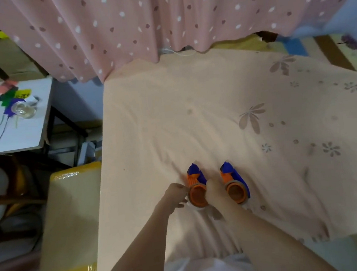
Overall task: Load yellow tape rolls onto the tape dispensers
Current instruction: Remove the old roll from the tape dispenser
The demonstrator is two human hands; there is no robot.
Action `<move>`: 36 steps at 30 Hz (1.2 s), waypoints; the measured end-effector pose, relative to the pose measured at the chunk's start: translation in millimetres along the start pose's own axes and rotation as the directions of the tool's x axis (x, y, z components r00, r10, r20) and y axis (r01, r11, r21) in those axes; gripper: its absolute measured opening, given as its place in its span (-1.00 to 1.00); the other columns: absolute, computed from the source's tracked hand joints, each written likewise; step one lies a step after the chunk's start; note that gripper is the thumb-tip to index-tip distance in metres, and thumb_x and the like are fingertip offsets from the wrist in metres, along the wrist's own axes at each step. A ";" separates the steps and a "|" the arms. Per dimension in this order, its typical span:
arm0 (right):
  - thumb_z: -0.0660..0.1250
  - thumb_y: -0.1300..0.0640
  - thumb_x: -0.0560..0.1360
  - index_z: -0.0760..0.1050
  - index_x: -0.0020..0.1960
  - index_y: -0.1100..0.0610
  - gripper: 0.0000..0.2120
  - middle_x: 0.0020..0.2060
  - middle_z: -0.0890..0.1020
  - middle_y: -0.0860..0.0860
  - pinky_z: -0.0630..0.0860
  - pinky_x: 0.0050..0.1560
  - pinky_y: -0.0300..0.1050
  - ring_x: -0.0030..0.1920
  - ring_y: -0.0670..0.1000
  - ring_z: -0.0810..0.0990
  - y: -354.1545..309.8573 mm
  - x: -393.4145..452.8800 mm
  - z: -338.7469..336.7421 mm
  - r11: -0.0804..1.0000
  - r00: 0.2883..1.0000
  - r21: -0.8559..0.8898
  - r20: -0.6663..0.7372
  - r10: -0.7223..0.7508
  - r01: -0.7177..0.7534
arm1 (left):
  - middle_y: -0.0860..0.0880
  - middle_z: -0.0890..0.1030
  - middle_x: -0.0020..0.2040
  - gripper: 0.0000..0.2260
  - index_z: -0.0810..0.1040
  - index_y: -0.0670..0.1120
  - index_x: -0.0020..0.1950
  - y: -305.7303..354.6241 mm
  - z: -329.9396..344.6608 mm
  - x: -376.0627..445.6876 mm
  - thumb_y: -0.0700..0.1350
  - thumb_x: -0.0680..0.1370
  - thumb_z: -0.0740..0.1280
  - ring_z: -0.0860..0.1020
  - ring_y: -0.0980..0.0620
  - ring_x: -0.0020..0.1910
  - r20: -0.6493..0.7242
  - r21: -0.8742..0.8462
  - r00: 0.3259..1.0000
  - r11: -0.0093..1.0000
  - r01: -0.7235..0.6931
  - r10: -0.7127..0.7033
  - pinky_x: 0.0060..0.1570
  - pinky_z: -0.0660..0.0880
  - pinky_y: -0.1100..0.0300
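Two blue and orange tape dispensers lie side by side on the peach bedsheet point(193, 116). Both of my hands are on the left tape dispenser point(197, 190). My left hand point(176, 195) pinches the left rim of its orange hub with curled fingers. Wedged between the two dispensers, my right hand point(213, 189) grips its right side, with the fingertips hidden. The right tape dispenser point(235, 186) lies untouched. A thin pale ring circles each orange hub. I cannot tell whether it is tape. No separate yellow tape roll shows.
A pink spotted curtain point(163, 17) hangs along the bed's far edge. Left of the bed stands a cardboard box with yellow tape point(70, 220). A white table point(22, 131) holds a glass jar point(24, 109) and coloured scraps.
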State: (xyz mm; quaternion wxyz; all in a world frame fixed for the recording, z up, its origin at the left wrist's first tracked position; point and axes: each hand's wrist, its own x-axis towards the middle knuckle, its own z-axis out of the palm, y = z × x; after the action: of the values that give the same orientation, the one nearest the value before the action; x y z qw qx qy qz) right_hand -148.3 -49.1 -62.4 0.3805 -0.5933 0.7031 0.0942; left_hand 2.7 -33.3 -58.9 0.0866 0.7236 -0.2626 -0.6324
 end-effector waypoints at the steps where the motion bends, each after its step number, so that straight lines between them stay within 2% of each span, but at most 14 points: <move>1: 0.24 0.29 0.57 0.52 0.06 0.21 -0.88 -0.03 0.61 0.17 0.54 0.05 -0.01 0.02 0.17 0.62 -2.5 -3.6 -5.9 1.000 1.000 0.008 0.004 0.011 -0.011 | -0.11 0.61 -0.03 -0.77 0.59 -0.20 0.15 1.4 -0.7 -1.5 -0.09 0.59 0.30 0.58 -0.09 -0.11 -0.013 -0.051 1.000 0.999 -0.012 0.011 -0.06 0.56 0.04; 4: 0.23 0.24 0.57 0.41 -0.15 0.15 -0.88 -0.19 0.59 0.08 0.55 -0.06 -0.08 -0.18 0.04 0.57 0.6 -6.8 -21.8 0.991 0.998 0.123 -0.037 0.060 -0.055 | -0.10 0.63 0.01 -0.72 0.60 -0.13 0.20 11.7 -1.7 -11.6 -0.01 0.59 0.29 0.59 -0.10 -0.02 0.029 -0.218 0.994 0.971 -0.095 0.104 0.00 0.55 0.04; 7: 0.28 0.19 0.52 0.54 -0.12 0.26 -0.86 -0.23 0.69 0.14 0.62 -0.17 -0.04 -0.23 0.12 0.67 8.9 -18.5 -44.3 0.914 0.994 0.403 -0.083 0.071 -0.032 | -0.01 0.70 0.04 -0.70 0.65 0.02 0.18 31.7 4.8 -27.1 0.12 0.54 0.33 0.65 -0.02 0.03 0.136 -0.305 0.967 0.937 -0.168 0.217 0.00 0.61 0.09; 9: 0.31 0.18 0.48 0.59 -0.13 0.23 -0.88 -0.36 0.69 0.13 0.63 -0.30 -0.08 -0.33 0.13 0.70 16.6 -31.8 -59.7 0.847 0.991 0.532 -0.117 0.062 0.010 | -0.01 0.74 0.07 -0.70 0.67 0.02 0.17 42.8 15.5 -34.2 0.16 0.57 0.35 0.69 0.00 0.04 0.221 -0.374 0.944 0.916 -0.149 0.244 -0.04 0.62 0.11; 12: 0.32 0.21 0.46 0.50 -0.33 0.02 -0.79 -0.49 0.58 -0.03 0.55 -0.37 -0.17 -0.43 0.04 0.61 32.1 -52.3 -83.9 0.806 0.983 0.590 -0.173 0.066 0.050 | -0.12 0.73 0.16 -0.58 0.65 -0.06 0.25 56.6 38.3 -37.4 0.18 0.53 0.41 0.68 -0.10 0.18 0.305 -0.410 0.902 0.897 -0.165 0.305 0.21 0.60 -0.07; 16: 0.28 0.25 0.49 0.52 -0.26 0.11 -0.83 -0.40 0.64 0.12 0.64 -0.25 0.01 -0.34 0.18 0.68 69.1 -83.4 -118.6 0.746 0.971 0.665 -0.194 0.136 0.028 | -0.20 0.73 0.13 -0.31 0.60 -0.17 0.31 86.5 85.4 -53.6 0.19 0.31 0.57 0.69 -0.18 0.15 0.342 -0.361 0.860 0.898 -0.251 0.378 0.26 0.57 -0.16; 18: 0.28 0.23 0.51 0.58 -0.10 0.16 -0.90 -0.25 0.68 0.18 0.68 -0.18 0.04 -0.23 0.25 0.71 92.5 -96.3 -130.1 0.703 0.957 0.711 -0.220 0.188 0.025 | -0.22 0.71 0.15 -0.22 0.57 -0.18 0.34 100.7 114.9 -64.5 0.20 0.24 0.59 0.68 -0.19 0.15 0.349 -0.336 0.856 0.903 -0.266 0.382 0.21 0.61 -0.13; 22: 0.32 0.17 0.55 0.56 0.15 0.25 -0.78 -0.01 0.68 0.23 0.70 -0.11 0.12 -0.10 0.27 0.72 144.9 -119.8 -147.5 0.621 0.928 0.784 -0.243 0.284 0.015 | -0.21 0.71 0.10 -0.34 0.54 -0.17 0.36 116.7 176.8 -83.6 0.16 0.38 0.55 0.70 -0.16 0.08 0.361 -0.289 0.850 0.912 -0.290 0.384 0.15 0.65 -0.09; 25: 0.32 0.16 0.54 0.58 0.09 0.23 -0.82 -0.05 0.69 0.18 0.71 -0.14 0.03 -0.13 0.23 0.74 186.5 -137.7 -161.8 0.606 0.910 0.795 -0.273 0.311 0.031 | -0.16 0.72 0.01 -0.42 0.55 -0.18 0.35 122.4 222.0 -101.6 0.12 0.45 0.51 0.73 -0.07 -0.08 0.358 -0.259 0.848 0.914 -0.312 0.391 -0.15 0.69 0.07; 26: 0.32 0.17 0.54 0.59 0.03 0.21 -0.85 -0.10 0.69 0.14 0.71 -0.14 0.01 -0.15 0.21 0.74 201.5 -142.4 -166.0 0.607 0.904 0.793 -0.292 0.314 0.045 | -0.15 0.71 0.04 -0.44 0.53 -0.18 0.37 123.3 237.3 -107.4 0.09 0.48 0.50 0.72 -0.07 -0.05 0.374 -0.284 0.838 0.909 -0.306 0.398 -0.16 0.68 0.09; 29: 0.32 0.17 0.52 0.59 -0.05 0.17 -0.91 -0.23 0.66 0.04 0.65 -0.28 -0.16 -0.22 0.06 0.71 250.8 -158.4 -179.6 0.617 0.886 0.782 -0.345 0.310 0.089 | -0.19 0.66 0.23 -0.49 0.49 -0.21 0.42 126.9 288.7 -129.1 0.02 0.56 0.44 0.65 -0.16 0.20 0.423 -0.338 0.799 0.893 -0.297 0.426 0.17 0.61 -0.05; 31: 0.32 0.15 0.52 0.58 -0.10 0.12 -0.92 -0.28 0.65 -0.01 0.52 -0.42 -0.31 -0.30 -0.06 0.65 286.9 -171.1 -189.1 0.611 0.874 0.785 -0.362 0.325 0.098 | -0.22 0.65 0.26 -0.54 0.49 -0.23 0.42 127.9 327.5 -145.6 -0.02 0.59 0.39 0.61 -0.20 0.26 0.435 -0.358 0.789 0.887 -0.291 0.434 0.29 0.55 -0.11; 33: 0.30 0.16 0.52 0.59 -0.06 0.17 -0.88 -0.23 0.67 0.04 0.57 -0.35 -0.23 -0.24 -0.01 0.67 323.5 -181.1 -197.2 0.588 0.863 0.802 -0.365 0.348 0.102 | -0.24 0.65 0.25 -0.58 0.50 -0.22 0.40 127.3 367.0 -158.0 -0.05 0.60 0.37 0.60 -0.23 0.29 0.434 -0.362 0.792 0.888 -0.284 0.430 0.37 0.49 -0.16; 36: 0.28 0.20 0.53 0.61 0.06 0.27 -0.79 -0.07 0.70 0.18 0.69 -0.06 0.06 -0.04 0.17 0.70 374.5 -194.6 -207.6 0.542 0.846 0.831 -0.376 0.379 0.126 | -0.26 0.65 0.26 -0.60 0.50 -0.20 0.40 125.7 421.6 -169.3 -0.06 0.61 0.35 0.58 -0.26 0.31 0.454 -0.366 0.779 0.887 -0.280 0.433 0.38 0.46 -0.18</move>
State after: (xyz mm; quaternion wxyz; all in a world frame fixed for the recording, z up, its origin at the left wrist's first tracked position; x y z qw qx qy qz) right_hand -574.2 82.3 87.9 0.4034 -0.2886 0.7792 -0.3833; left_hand -446.9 30.4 67.7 0.2319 0.4403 -0.3181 -0.8070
